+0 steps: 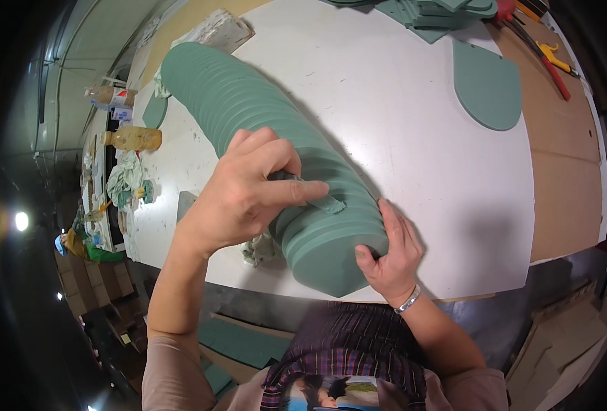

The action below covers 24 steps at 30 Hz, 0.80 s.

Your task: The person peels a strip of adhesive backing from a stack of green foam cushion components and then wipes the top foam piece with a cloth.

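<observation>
A long row of overlapping green sheet pieces (262, 113) lies slantwise across the white table, from the far left toward me. My left hand (252, 188) is closed round a small flat tool (327, 203) with a dark handle and a green-coated tip. That tip touches the row near its front end; whether it is a brush or a scraper cannot be made out. My right hand (396, 257) rests against the right side of the row's near end, thumb on the front piece and fingers stretched along the edge, apart from the thumb. A crumpled cloth (259, 250) sits below my left wrist.
One rounded green piece (488, 85) lies at the right, with more stacked pieces (433, 17) at the far edge. Red-handled pliers (553, 77) rest on brown board (564, 157). Bottles, including one with yellowish liquid (135, 138), and a rag (125, 178) are at left. A person (87, 248) is farther off.
</observation>
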Motion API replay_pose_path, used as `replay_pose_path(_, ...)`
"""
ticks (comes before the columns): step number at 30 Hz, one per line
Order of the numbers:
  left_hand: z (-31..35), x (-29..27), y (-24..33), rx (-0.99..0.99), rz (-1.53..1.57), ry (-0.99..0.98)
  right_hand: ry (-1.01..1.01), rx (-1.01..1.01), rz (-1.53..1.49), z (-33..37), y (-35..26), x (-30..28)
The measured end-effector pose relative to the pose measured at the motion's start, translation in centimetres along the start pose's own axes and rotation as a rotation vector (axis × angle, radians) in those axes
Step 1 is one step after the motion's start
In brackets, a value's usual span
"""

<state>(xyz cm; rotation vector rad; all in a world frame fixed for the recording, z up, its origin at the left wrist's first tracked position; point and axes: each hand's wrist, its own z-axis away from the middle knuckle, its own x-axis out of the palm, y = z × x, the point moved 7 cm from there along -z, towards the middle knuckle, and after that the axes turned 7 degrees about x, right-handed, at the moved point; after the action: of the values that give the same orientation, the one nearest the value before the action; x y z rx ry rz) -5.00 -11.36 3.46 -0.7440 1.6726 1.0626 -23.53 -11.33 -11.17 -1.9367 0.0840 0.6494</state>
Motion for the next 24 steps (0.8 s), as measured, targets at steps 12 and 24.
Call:
replay_pose_path(12,0.9,0.1,0.3,-0.058,-0.016,0.132,0.014,0.006,0.004,0.0,0.0,0.1)
replay_pose_path(24,1.7,0.3,0.6,-0.097,-0.005,0.168,0.010,0.009,0.001,0.1,0.0,0.2)
